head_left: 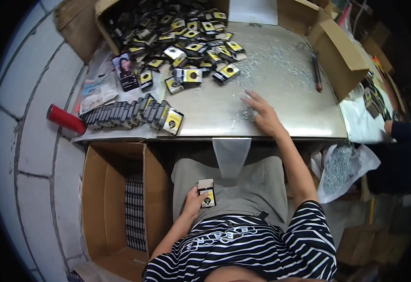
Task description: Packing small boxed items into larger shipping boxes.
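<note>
Down at my lap, my left hand (194, 203) is closed around a small black-and-yellow box (207, 197). Its top flap is up, showing a pale inner side; what is inside cannot be made out. My right hand (263, 114) is over the metal tabletop (205, 113), fingers stretched out and slightly blurred. Beside and under those fingers lies a small cluster of thin silvery metal pieces (237, 114), too small to tell whether nails or screws. Left of it, a row of similar boxes (125, 113) stands packed side by side, ending in one yellow-faced box (172, 121).
A heap of loose boxes (191, 35) spills from a carton at the back. More metal pieces (280, 61) are scattered behind my right hand. A red cylinder (67, 119) lies at left. Below stands an open carton (104, 188) holding stacked boxes. A bag of metal pieces (341, 167) hangs right.
</note>
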Demonstrator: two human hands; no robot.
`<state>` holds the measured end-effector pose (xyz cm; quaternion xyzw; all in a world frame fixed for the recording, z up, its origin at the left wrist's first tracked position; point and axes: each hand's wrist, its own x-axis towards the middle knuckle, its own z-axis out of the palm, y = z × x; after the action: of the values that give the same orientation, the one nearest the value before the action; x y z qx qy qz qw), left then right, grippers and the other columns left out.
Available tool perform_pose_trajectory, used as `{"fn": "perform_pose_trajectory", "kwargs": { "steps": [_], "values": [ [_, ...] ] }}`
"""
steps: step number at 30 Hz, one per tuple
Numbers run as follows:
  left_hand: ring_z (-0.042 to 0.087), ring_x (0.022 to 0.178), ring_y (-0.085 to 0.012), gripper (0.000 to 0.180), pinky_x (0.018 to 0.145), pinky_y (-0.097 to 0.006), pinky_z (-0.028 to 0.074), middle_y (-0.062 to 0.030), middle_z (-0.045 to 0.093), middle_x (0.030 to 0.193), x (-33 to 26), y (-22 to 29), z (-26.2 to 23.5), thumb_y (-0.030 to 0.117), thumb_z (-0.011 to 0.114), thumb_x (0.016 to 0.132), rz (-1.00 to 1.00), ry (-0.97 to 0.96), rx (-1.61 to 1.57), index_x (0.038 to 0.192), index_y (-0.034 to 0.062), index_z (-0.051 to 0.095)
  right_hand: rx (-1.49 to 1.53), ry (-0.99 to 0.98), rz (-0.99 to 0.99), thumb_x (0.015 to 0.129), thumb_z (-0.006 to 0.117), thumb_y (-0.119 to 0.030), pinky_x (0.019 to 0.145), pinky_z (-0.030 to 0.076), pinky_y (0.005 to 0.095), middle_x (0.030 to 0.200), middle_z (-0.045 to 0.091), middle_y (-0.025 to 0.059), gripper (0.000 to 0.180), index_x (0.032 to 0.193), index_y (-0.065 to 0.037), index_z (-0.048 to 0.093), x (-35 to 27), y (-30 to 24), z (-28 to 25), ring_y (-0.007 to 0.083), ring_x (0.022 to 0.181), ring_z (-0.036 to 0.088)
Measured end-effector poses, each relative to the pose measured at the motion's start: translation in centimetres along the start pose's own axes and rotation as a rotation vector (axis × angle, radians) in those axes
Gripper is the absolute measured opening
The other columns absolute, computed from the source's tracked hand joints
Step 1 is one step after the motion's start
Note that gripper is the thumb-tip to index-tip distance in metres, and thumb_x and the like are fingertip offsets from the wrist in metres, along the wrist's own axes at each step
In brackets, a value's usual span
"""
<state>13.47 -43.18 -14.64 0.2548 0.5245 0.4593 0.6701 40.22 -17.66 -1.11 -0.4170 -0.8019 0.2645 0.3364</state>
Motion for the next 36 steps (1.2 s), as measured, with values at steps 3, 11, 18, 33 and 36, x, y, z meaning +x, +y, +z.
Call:
{"fn": "perform_pose_trajectory", "kwargs": {
  "steps": [3, 11, 18, 33, 36],
  "values": [
    [0.06, 0.092, -0.0131, 0.032, 0.083, -0.028, 0.048, -0.0069, 0.063, 0.104, 3.5, -2.9, 1.0, -0.003, 0.06, 0.083, -0.04, -0.081, 0.105, 0.115, -0.0008, 0.056, 0.021, 0.247, 0.107, 0.088, 0.054, -0.02, 0.112, 0.025, 0.0401, 0.144, 0.039, 0.0149, 0.045, 0.133, -0.019, 0.051, 0.3, 2.8, 0.2, 0.036, 0.135, 0.031],
    [0.062, 0.089, -0.014, 0.034, 0.074, -0.03, 0.052, -0.0055, 0.064, 0.103, 5.8, -2.1, 4.4, 0.001, 0.063, 0.081, -0.324, -0.246, 0.127, 0.114, 0.0011, 0.057, -0.471, 0.163, 0.061, 0.073, 0.063, -0.012, 0.108, 0.03, 0.0485, 0.135, 0.046, 0.0169, 0.05, 0.123, -0.008, 0.055, -1.0, -3.4, 9.6, 0.0394, 0.131, 0.034],
    [0.063, 0.088, -0.0143, 0.042, 0.07, -0.032, 0.054, -0.0041, 0.065, 0.101, 4.9, -0.3, 4.8, 0.01, 0.067, 0.08, -0.353, -0.197, -0.141, 0.12, 0.0041, 0.055, -0.332, 0.088, -0.002, 0.065, 0.053, 0.007, 0.102, 0.038, 0.0431, 0.124, 0.054, 0.0171, 0.057, 0.12, -0.006, 0.056, -9.4, -10.2, 7.3, 0.0374, 0.122, 0.046],
    [0.062, 0.088, -0.0128, 0.038, 0.078, -0.026, 0.05, -0.0057, 0.065, 0.103, 3.8, -3.9, 3.6, -0.004, 0.063, 0.08, -0.236, -0.346, 0.024, 0.117, 0.0002, 0.057, -0.154, -0.338, 0.318, 0.072, 0.054, -0.001, 0.079, 0.049, 0.0444, 0.098, 0.064, 0.0167, 0.037, 0.107, -0.005, 0.063, -16.2, -8.1, 10.3, 0.0362, 0.091, 0.061],
    [0.061, 0.092, -0.0133, 0.034, 0.081, -0.026, 0.049, -0.0071, 0.065, 0.105, 2.8, -3.6, 3.7, -0.005, 0.062, 0.081, -0.321, -0.381, 0.163, 0.114, -0.0011, 0.058, -0.126, -0.086, 0.242, 0.071, 0.055, -0.002, 0.079, 0.049, 0.0446, 0.099, 0.064, 0.0171, 0.035, 0.106, -0.004, 0.063, -15.0, -8.0, 7.8, 0.036, 0.094, 0.06]
  ]
}}
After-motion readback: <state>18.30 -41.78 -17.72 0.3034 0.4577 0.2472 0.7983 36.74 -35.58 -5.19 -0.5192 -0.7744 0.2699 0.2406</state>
